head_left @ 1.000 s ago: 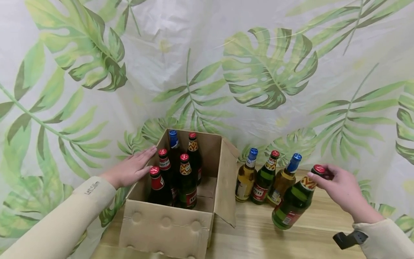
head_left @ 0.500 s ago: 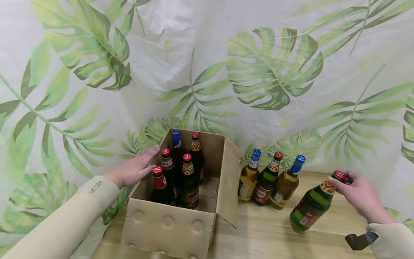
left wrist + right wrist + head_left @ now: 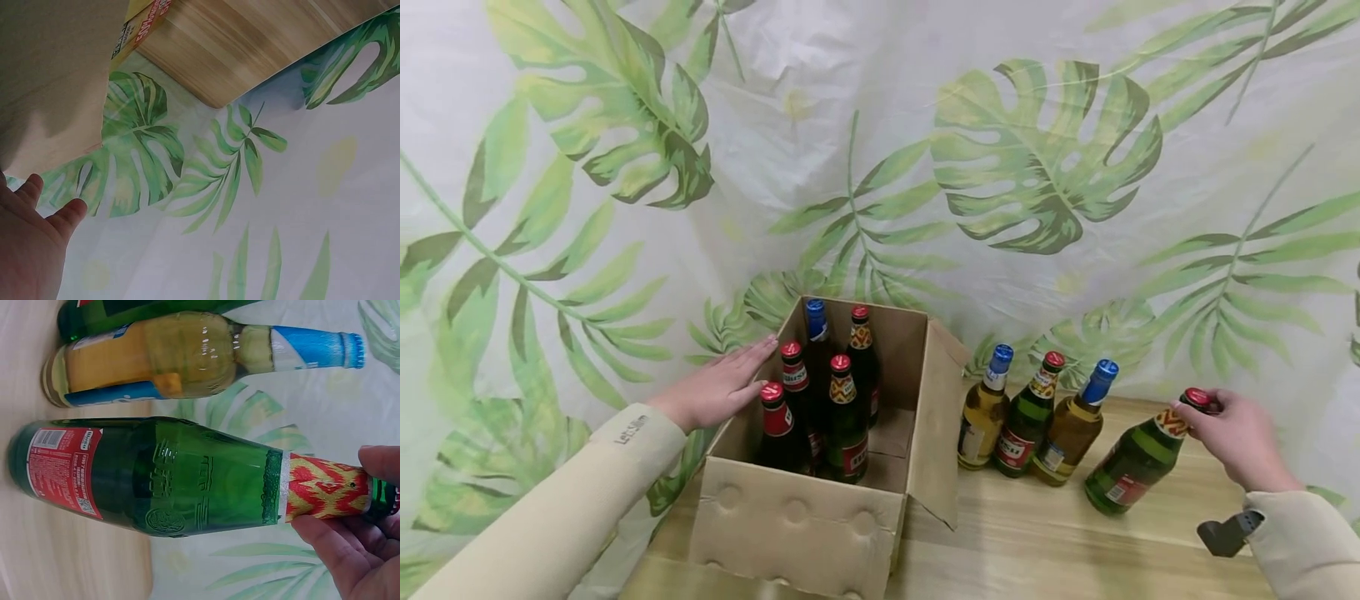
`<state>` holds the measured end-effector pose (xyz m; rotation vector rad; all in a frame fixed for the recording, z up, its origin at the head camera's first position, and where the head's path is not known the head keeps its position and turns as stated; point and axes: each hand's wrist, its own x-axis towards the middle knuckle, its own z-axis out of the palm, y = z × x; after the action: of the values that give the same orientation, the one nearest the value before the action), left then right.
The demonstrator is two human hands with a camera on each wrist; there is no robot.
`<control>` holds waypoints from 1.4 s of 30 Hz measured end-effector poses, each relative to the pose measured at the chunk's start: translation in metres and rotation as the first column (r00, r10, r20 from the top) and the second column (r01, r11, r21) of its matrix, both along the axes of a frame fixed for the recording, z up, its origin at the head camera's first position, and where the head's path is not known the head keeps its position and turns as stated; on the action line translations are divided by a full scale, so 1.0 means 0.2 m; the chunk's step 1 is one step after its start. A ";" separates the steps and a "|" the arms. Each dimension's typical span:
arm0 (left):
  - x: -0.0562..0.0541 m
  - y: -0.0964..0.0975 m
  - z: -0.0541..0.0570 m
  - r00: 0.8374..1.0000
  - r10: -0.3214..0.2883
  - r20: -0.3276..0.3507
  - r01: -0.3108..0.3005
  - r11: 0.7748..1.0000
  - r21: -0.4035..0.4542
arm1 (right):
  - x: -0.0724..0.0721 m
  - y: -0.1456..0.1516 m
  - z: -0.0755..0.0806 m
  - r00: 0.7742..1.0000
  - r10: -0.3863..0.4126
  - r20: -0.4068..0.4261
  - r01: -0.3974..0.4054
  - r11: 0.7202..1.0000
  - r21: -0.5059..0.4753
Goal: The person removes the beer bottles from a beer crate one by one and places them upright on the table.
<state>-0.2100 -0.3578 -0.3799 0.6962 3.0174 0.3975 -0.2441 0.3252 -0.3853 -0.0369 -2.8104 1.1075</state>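
My right hand (image 3: 1243, 437) pinches a green beer bottle (image 3: 1138, 467) by its neck, just under the red cap. In the right wrist view this bottle (image 3: 181, 478) has a red label and a red-and-yellow neck foil. It appears tilted in the head view; whether its base touches the table I cannot tell. My left hand (image 3: 718, 387) lies with fingers straight along the left rim of a cardboard box (image 3: 797, 525). Inside the box stand several bottles, among them a red-capped one (image 3: 842, 425) and a blue-capped one (image 3: 816, 321). Their lower parts are partly hidden.
Three bottles stand in a row right of the box: a blue-capped amber one (image 3: 983, 417), a red-capped green one (image 3: 1024, 425) and another blue-capped amber one (image 3: 1069, 433). An open box flap (image 3: 936, 425) sticks out toward them. A leaf-print cloth (image 3: 880, 167) hangs behind the wooden table (image 3: 1000, 542).
My right hand has moved the green bottle to the right, away from the row of three, then slightly back. My left hand has stayed on the box rim.
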 end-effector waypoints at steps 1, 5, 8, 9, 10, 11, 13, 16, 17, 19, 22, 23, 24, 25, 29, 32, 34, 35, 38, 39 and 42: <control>0.00 0.00 0.00 1.000 -0.002 0.000 0.002 1.000 0.001 | -0.01 0.00 -0.01 1.000 -0.003 0.004 0.003 1.000 -0.011; 0.00 0.01 -0.01 1.000 -0.013 -0.013 0.013 1.000 0.022 | -0.03 0.02 -0.04 1.000 -0.014 0.009 0.014 1.000 -0.012; 0.00 0.00 -0.01 0.999 -0.023 -0.031 0.024 0.999 0.045 | -0.05 0.01 -0.04 1.000 -0.016 0.000 0.016 1.000 0.015; 0.00 0.00 -0.01 0.999 -0.026 -0.040 0.028 0.998 0.049 | -0.06 0.00 -0.03 1.000 -0.016 -0.005 0.016 1.000 0.025; 0.01 -0.01 -0.01 0.999 -0.024 -0.041 0.026 0.998 0.049 | -0.07 -0.01 -0.03 1.000 -0.014 -0.007 0.014 0.999 0.032; 0.01 -0.01 0.00 0.999 -0.022 -0.043 0.024 0.998 0.050 | -0.08 -0.02 -0.03 1.000 -0.011 -0.010 0.011 0.999 0.037; 0.01 -0.02 0.02 0.999 -0.014 -0.040 0.015 0.999 0.047 | -0.10 -0.03 -0.03 1.000 -0.001 -0.012 0.001 0.999 0.033; 0.01 -0.02 0.03 1.000 -0.002 -0.024 0.003 1.000 0.026 | -0.14 -0.05 -0.03 1.000 0.018 -0.018 -0.017 1.000 0.021; 0.00 -0.02 0.03 1.000 -0.003 -0.018 0.003 1.000 0.020 | -0.15 -0.05 -0.03 0.999 0.026 -0.020 -0.026 0.999 0.021; 0.01 -0.02 0.02 1.000 -0.002 -0.004 0.002 1.000 0.012 | -0.17 -0.05 -0.03 0.999 0.045 -0.016 -0.044 0.999 0.022; 0.01 -0.03 0.00 1.000 -0.007 0.000 0.007 1.000 0.018 | -0.18 -0.06 -0.02 0.998 0.065 0.000 -0.065 0.998 0.027; 0.01 -0.03 -0.01 1.000 -0.008 -0.008 0.008 1.000 0.022 | -0.19 -0.07 -0.02 0.998 0.071 0.004 -0.071 0.997 0.031; 0.01 -0.03 -0.02 1.000 -0.005 -0.014 0.006 1.000 0.023 | -0.19 -0.07 -0.02 0.997 0.074 0.007 -0.075 0.997 0.035; 0.01 -0.04 -0.03 1.000 -0.004 -0.021 0.005 1.000 0.023 | -0.20 -0.08 -0.01 0.997 0.082 0.010 -0.082 0.996 0.029; 0.00 -0.05 -0.04 0.999 -0.008 -0.039 0.009 1.000 0.027 | -0.22 -0.10 -0.01 0.995 0.104 -0.003 -0.104 0.994 0.019; 0.01 -0.04 -0.02 1.000 -0.016 -0.027 0.017 0.999 0.043 | -0.22 -0.10 -0.02 0.993 0.115 0.000 -0.115 0.993 -0.004; 0.01 -0.03 -0.01 1.000 -0.010 -0.007 0.010 0.999 0.046 | -0.23 -0.09 -0.02 0.992 0.125 0.014 -0.124 0.992 -0.021; 0.01 -0.02 -0.01 1.000 -0.005 -0.003 0.005 0.999 0.040 | -0.23 -0.09 -0.02 0.991 0.133 0.022 -0.132 0.991 -0.028; 0.01 -0.01 0.00 1.000 0.005 0.014 -0.006 1.000 0.014 | -0.24 -0.07 -0.01 0.987 0.158 0.039 -0.158 0.987 -0.012; 0.01 -0.01 0.00 1.000 0.010 0.022 -0.010 1.000 0.008 | -0.24 -0.07 0.00 0.985 0.168 0.047 -0.168 0.986 -0.007; 0.00 0.00 0.01 1.000 0.004 0.026 -0.004 1.000 -0.005 | -0.25 -0.10 0.05 0.982 0.181 0.053 -0.182 0.983 0.008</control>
<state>-0.2099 -0.3568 -0.3785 0.6787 2.9946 0.3955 -0.2939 0.3055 -0.3761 0.1990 -2.9156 1.1403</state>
